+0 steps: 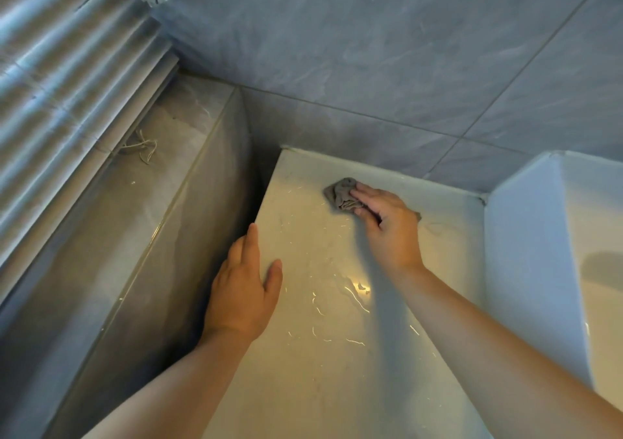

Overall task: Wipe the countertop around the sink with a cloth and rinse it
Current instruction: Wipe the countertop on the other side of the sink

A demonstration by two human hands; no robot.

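A crumpled grey cloth lies on the pale glossy countertop near its back edge. My right hand presses down on the cloth, fingers spread over it and covering its right part. At the countertop's left edge my left hand rests flat with fingers apart and nothing in it. Wet streaks glint on the surface between the two hands. The white raised sink stands at the right, only its angled outer wall and part of the basin showing.
Grey marbled wall tiles rise behind the countertop. To the left, a lower tiled ledge runs under a slatted window blind, with its loose cord lying on the ledge. A dark gap separates ledge and countertop.
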